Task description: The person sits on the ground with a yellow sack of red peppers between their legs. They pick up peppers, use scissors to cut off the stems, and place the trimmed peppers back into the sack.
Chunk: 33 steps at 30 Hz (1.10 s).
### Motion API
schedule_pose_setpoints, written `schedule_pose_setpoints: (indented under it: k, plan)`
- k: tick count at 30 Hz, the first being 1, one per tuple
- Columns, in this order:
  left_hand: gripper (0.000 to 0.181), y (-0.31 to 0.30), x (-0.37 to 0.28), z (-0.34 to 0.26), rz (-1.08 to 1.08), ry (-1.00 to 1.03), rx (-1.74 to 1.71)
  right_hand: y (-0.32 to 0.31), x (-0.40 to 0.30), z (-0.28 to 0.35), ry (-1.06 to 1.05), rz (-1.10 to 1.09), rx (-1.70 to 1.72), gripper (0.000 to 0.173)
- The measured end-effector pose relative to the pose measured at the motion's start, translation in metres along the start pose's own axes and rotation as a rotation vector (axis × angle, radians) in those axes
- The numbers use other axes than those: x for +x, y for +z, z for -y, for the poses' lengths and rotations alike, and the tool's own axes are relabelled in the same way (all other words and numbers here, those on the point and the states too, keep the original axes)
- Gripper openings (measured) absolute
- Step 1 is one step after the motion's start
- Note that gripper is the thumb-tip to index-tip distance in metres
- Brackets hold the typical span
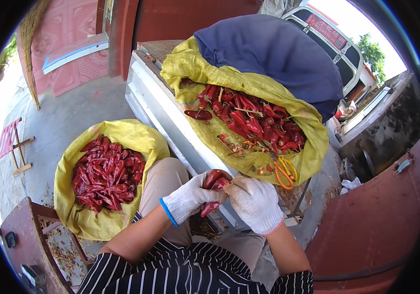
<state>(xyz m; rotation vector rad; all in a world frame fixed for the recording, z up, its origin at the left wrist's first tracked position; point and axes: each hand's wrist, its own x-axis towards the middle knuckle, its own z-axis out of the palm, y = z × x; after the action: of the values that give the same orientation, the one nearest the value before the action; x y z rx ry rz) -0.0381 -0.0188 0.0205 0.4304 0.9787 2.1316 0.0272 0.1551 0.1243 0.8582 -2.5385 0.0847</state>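
Observation:
In my gloved left hand (195,196) are several dried red chili peppers (215,183), held in front of my lap. My right hand (255,202), also in a white knit glove, pinches the stem end of one of them. Just beyond my hands, dried chilies with stems (246,117) spill from the mouth of a yellow woven sack (210,134). Scissors with orange and yellow handles (285,172) lie on that sack beside loose stems and seeds (235,147). By my left knee stands an open yellow sack (68,205) filled with red chilies (109,174).
The sack of stemmed chilies rests on a metal cart bed (162,106), with dark blue cloth (268,55) over it. A wooden chair (30,235) stands at left, a small stool (15,143) farther off. A straw broom (28,51) leans near the pink wall. Red metal sheeting (371,228) is at right.

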Motion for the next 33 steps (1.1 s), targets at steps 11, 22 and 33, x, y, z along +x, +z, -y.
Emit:
schedule_pose_setpoints:
  k: [11, 22, 33]
  plan:
    - [0.036, -0.004, 0.001, 0.015, 0.052, -0.055, -0.104, 0.009, -0.003, -0.008, 0.488, 0.029, 0.75, 0.027]
    - [0.023, 0.001, -0.005, 0.013, 0.06, -0.158, -0.191, 0.023, -0.014, 0.004, 0.67, -0.031, 0.927, 0.01]
    - [0.016, 0.019, -0.01, 0.013, -0.029, 0.073, -0.059, 0.042, -0.039, -0.024, 1.052, -0.453, 1.765, 0.012]
